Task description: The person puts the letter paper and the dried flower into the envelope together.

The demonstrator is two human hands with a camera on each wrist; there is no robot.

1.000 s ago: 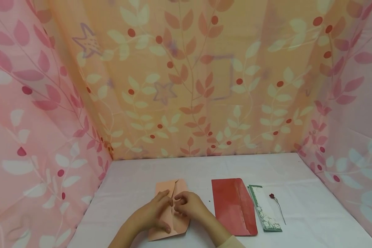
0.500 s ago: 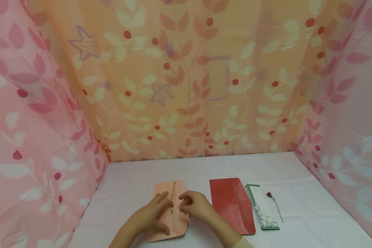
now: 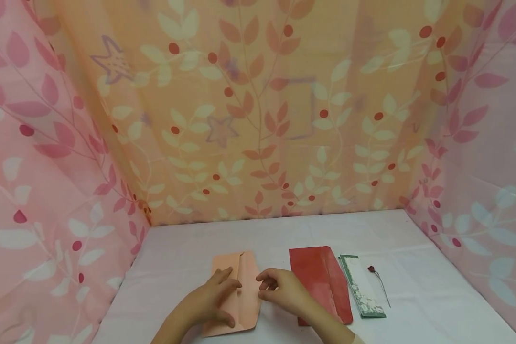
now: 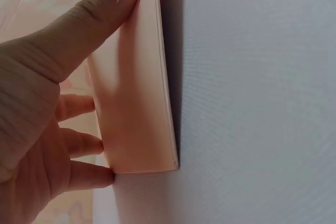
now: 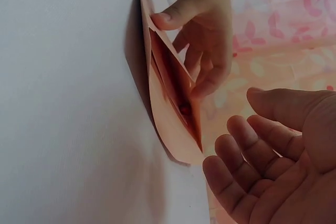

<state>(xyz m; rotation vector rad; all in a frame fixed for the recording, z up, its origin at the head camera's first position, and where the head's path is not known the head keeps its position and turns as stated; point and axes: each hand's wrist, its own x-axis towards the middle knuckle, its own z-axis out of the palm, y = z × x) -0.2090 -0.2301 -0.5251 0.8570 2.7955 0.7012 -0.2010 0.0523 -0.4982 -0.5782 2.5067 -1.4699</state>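
On the white tabletop lies a peach envelope [image 3: 250, 306], its flap unfolded to the right. My left hand [image 3: 212, 298] rests on it with fingers and thumb spread. In the left wrist view the thumb [image 4: 84, 27] presses on the paper while fingertips touch the envelope's [image 4: 139, 124] edge. The right wrist view shows the pocket gaping, with a small dark red thing [image 5: 185, 109] inside, too shadowed to name. Just right of the flap my right hand [image 3: 285, 289] hovers, fingers loosely curled around nothing; its palm [image 5: 283, 182] faces the envelope [image 5: 170, 124].
A red envelope [image 3: 314, 277], flap unfolded to the right, lies partly behind the right forearm. Beside it are a green-bordered floral card [image 3: 363, 291] and a small dark red flower [image 3: 371, 269] on a thin stem. Leaf-patterned curtains [image 3: 258, 119] surround the table.
My right hand has drawn back to the right, off the peach envelope's middle to beyond its flap. The left hand stays in place on the envelope. The head view has shifted slightly.
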